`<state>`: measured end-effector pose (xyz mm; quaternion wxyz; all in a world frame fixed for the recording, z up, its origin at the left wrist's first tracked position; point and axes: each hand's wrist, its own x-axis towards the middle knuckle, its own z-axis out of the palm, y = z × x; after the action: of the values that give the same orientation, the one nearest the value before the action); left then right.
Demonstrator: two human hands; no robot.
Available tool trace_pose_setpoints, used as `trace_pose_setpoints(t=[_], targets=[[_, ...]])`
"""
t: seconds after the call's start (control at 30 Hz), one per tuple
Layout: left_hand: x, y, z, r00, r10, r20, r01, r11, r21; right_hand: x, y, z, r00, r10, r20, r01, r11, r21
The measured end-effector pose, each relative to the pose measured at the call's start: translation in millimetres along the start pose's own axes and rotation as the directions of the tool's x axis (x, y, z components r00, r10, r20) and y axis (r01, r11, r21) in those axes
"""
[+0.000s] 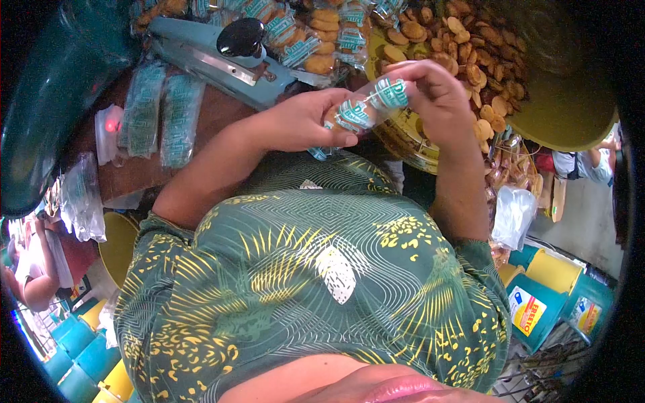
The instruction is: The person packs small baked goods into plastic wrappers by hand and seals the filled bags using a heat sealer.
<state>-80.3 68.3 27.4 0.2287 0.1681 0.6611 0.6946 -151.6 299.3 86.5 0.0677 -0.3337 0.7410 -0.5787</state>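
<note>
In front of my chest, my left hand [306,121] grips a clear printed plastic bag [356,114] with round brown biscuits inside. The lettering on the bag is green and orange. My right hand [440,94] has its fingers curled at the bag's upper right end, partly hiding that end. A large yellow basin [564,124] holding a heap of loose biscuits [487,60] lies just beyond and beside my right hand. Past my left hand stands a blue-grey bag sealer [201,57] with a black knob [242,38].
Several filled biscuit packs [322,37] lie behind the sealer. Flat printed bags [181,117] rest left of it on the brown table [111,181]. A dark green rounded object [60,87] stands far left. Teal and yellow buckets [537,309] sit at lower right; another person [40,262] is at left.
</note>
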Motion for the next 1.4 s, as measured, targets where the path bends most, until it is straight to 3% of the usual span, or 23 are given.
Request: trace_pose_setpoints(t=[0.07,0.2,0.3,0.4,0.5,0.6,0.7,0.8,0.9,1.0,1.13,1.2,1.3,1.4], targets=[[0.0,3.3,1.2,1.0,-0.01,0.002,0.01,1.0,-0.011,4.0,14.6,5.8,0.991,-0.043,0.125,0.058,0.991,-0.117],[2.8,5.1,-0.9,0.998,-0.033,-0.05,0.032,0.999,-0.029,9.9,6.3,13.8,0.983,-0.186,-0.007,0.183,0.972,-0.146],[4.8,11.4,-0.8,0.998,-0.04,-0.048,0.037,0.997,-0.065,15.3,-3.1,15.2,0.956,-0.273,0.11,0.289,0.8,-0.526],[7.4,7.5,0.9,0.998,-0.056,0.007,0.056,0.973,-0.222,11.9,2.3,18.7,0.981,-0.174,0.083,0.193,0.897,-0.397],[5.7,6.7,0.8,0.998,-0.055,0.01,0.055,0.951,-0.303,18.3,-6.6,-5.8,0.991,-0.109,-0.076,0.071,0.92,-0.384],[-0.9,6.0,1.0,1.0,-0.023,-0.021,0.014,0.934,-0.358,17.0,23.7,-45.5,0.982,-0.105,-0.159,-0.036,0.717,-0.696],[-6.5,6.6,2.3,1.0,0.007,-0.004,-0.008,0.901,-0.433,4.1,60.8,-49.4,0.995,0.046,-0.085,-0.096,0.352,-0.931],[-7.5,4.6,1.4,0.999,-0.005,0.054,0.029,0.896,-0.442,-7.7,57.3,-32.1,0.999,-0.054,-0.002,0.011,0.231,-0.973],[-9.3,5.4,0.9,0.997,-0.027,0.068,0.049,0.936,-0.35,-6.8,49.9,-34.3,0.936,0.28,-0.215,-0.339,0.545,-0.766],[-9.9,3.1,0.3,0.997,-0.022,0.07,0.042,0.951,-0.305,-4.7,54.1,-45.1,0.918,0.385,-0.098,-0.325,0.586,-0.742],[-11.3,4.9,3.8,0.998,-0.027,0.05,0.041,0.951,-0.305,20.6,59.3,-41.5,0.976,0.158,-0.153,-0.2,0.344,-0.917],[-12.2,4.5,5.6,0.998,-0.044,0.042,0.055,0.947,-0.316,39.6,75.8,-41.0,0.993,-0.014,-0.121,-0.118,0.151,-0.982],[-14.3,7.9,6.5,0.999,-0.028,0.022,0.033,0.968,-0.247,46.0,76.0,-21.7,0.989,-0.145,-0.011,-0.012,-0.011,-1.0],[-19.9,11.2,4.3,1.0,-0.009,-0.019,0.005,0.975,-0.222,59.3,57.3,-14.3,0.981,0.151,-0.118,-0.147,0.203,-0.968]])
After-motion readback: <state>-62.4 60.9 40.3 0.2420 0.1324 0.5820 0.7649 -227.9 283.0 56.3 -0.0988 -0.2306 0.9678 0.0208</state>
